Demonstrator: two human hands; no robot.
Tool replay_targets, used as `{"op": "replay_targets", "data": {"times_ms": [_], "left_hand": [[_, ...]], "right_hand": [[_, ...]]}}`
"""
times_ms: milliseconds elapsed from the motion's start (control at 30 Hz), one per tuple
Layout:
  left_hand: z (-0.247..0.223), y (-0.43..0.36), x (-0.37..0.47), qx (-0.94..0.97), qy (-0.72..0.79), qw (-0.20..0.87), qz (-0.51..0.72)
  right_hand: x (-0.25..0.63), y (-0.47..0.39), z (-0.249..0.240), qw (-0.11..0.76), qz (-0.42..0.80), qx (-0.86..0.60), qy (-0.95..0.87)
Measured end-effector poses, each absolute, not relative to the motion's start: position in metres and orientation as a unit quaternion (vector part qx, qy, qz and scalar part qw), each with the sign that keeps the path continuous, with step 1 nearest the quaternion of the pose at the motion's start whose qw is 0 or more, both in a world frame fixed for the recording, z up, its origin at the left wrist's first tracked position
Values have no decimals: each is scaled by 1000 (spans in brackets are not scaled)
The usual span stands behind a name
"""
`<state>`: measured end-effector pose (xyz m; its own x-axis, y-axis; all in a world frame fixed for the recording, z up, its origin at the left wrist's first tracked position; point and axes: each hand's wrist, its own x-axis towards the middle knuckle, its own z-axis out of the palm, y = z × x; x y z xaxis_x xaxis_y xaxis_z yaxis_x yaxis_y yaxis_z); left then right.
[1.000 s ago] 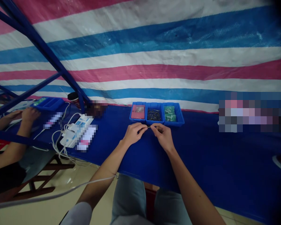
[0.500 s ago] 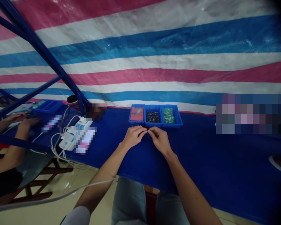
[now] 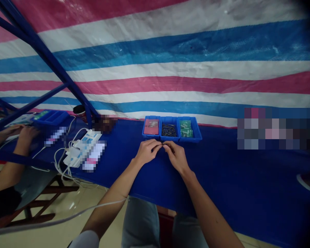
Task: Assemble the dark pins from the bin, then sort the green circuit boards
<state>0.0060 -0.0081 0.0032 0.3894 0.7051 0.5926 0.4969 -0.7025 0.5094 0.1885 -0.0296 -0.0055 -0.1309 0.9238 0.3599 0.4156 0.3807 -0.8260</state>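
Note:
My left hand (image 3: 147, 151) and my right hand (image 3: 176, 155) meet over the blue table, fingertips almost touching. Each is closed in a pinch. Something small and dark sits at the fingertips, too small to name. Just beyond them stands a blue divided bin (image 3: 195, 138). Its left compartment holds a pink-red piece (image 3: 151, 129) with small clear items on it. Many thin dark metal pieces, like screws or pins, fill the middle one (image 3: 168, 130). In the right compartment lie green-and-white packets (image 3: 185, 128).
To the left lie a white power strip (image 3: 82, 148) with tangled cables and a blurred-out phone-like item (image 3: 93, 155). Blue metal frame bars (image 3: 54, 72) rise there. Beyond them, a co-worker's hands (image 3: 26, 132) work near another blue bin (image 3: 51, 117). A striped tarp (image 3: 170, 82) hangs behind the table.
My hands stay pinched together in nearly the same place, the right fingers shifting slightly. The co-worker's hands have moved a little to the left.

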Motion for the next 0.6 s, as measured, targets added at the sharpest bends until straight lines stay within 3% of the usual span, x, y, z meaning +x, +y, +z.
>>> {"op": "replay_targets", "data": {"times_ms": [267,600], "left_hand": [[4,-9,6,823,370,138,409],[3,-10,9,828,355,143,409]], "right_hand": [[186,-31,-2,480,255,-458,-704],[184,-30,-4,441,239,-480,-720]]}}
